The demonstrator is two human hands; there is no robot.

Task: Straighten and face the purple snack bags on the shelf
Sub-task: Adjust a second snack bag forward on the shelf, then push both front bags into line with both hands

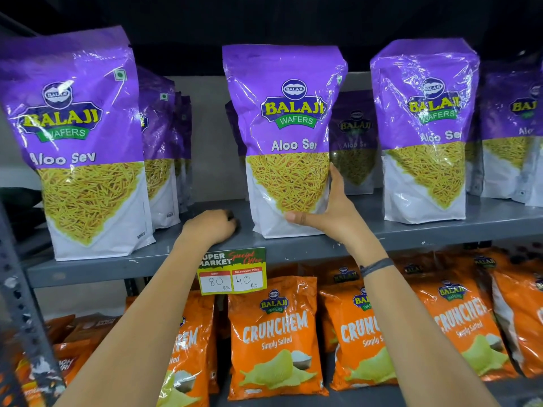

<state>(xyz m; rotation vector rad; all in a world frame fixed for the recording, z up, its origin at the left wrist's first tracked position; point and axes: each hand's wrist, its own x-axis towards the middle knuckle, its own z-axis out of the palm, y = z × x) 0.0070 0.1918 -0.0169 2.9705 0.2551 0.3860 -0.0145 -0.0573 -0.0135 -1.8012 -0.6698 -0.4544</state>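
Purple Aloo Sev snack bags stand upright in rows on a grey metal shelf [352, 240]. The middle front bag [286, 136] faces me, and my right hand [332, 211] grips its lower right corner, thumb across the front. My left hand [213, 226] rests on the bare shelf just left of that bag, fingers curled, holding nothing. The left front bag [79, 148] stands at the shelf's front edge and leans slightly. The right front bag [426, 130] stands upright. More purple bags sit behind each front one, partly hidden.
A price tag [233, 270] hangs from the shelf's front lip between my arms. Orange Crunchem bags [274, 337] fill the shelf below. A perforated metal upright [20, 306] stands at the left. A gap separates the left and middle rows.
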